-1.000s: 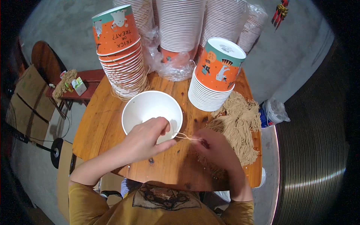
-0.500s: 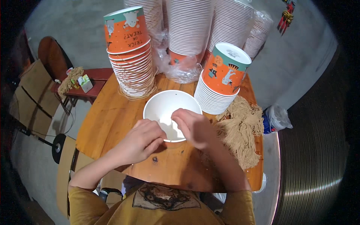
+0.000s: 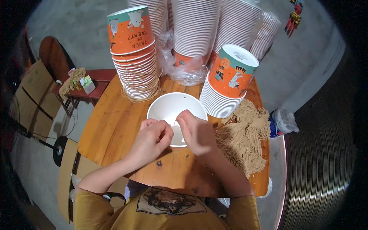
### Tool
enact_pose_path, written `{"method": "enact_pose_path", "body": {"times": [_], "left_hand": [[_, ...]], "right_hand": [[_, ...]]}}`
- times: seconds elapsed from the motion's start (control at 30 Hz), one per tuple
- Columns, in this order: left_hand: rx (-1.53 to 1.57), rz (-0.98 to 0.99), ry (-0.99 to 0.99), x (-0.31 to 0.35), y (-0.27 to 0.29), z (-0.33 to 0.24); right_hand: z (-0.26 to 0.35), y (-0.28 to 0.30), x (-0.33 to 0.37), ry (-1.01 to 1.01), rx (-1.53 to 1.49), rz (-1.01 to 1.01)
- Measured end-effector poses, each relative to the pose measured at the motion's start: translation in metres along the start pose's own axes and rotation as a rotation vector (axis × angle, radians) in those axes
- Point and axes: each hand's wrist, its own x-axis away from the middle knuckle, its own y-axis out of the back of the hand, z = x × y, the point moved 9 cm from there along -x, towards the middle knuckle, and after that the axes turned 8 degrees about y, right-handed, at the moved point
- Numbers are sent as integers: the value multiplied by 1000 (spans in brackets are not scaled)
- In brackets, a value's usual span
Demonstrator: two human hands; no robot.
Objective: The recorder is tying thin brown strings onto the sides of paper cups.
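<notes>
The left hand [image 3: 153, 136] has its grip curled in, thumb close to the bent forefinger, at the near left rim of the white paper bucket [image 3: 163, 109]. The right hand [image 3: 195, 132] brings thumb and forefinger together over the bucket's mouth; whether either grip pinches something is too small to tell. The bucket stands mouth up on the wooden desk [image 3: 111, 126], in front of the person, with a small dark hole just below its far rim.

Just beyond, to the right, a shorter stack [image 3: 220, 99] of upturned buckets is topped by an orange and green one. Beside it, along the desk's right side, lies a tangled bundle of tan cord [image 3: 247, 140]. Farther left, a taller upturned stack [image 3: 132, 36] has loops of thin cord around its lower part. Behind them, tall nested stacks [image 3: 195, 28] stand in clear plastic [image 3: 189, 76].
</notes>
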Motion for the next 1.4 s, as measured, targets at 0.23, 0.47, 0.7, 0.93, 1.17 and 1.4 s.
{"method": "enact_pose_path", "body": {"times": [0.23,0.47,0.7,0.93,1.17,1.4], "left_hand": [[-183,-72,-423,25,0,-18],[-294,113,-352,24,0,-18],[-230,-20,-361,19,9,-25],[-138,0,-361,8,2,-23],[-171,-149,-399,6,9,-24],[-150,-111,-442,5,6,-23]], "right_hand": [[2,-4,-8,101,-7,31],[3,-24,-23,90,227,290],[0,-23,-22,116,155,260],[-9,-28,-17,101,157,282],[-1,-23,-16,220,156,190],[-1,-22,-17,197,133,201]]}}
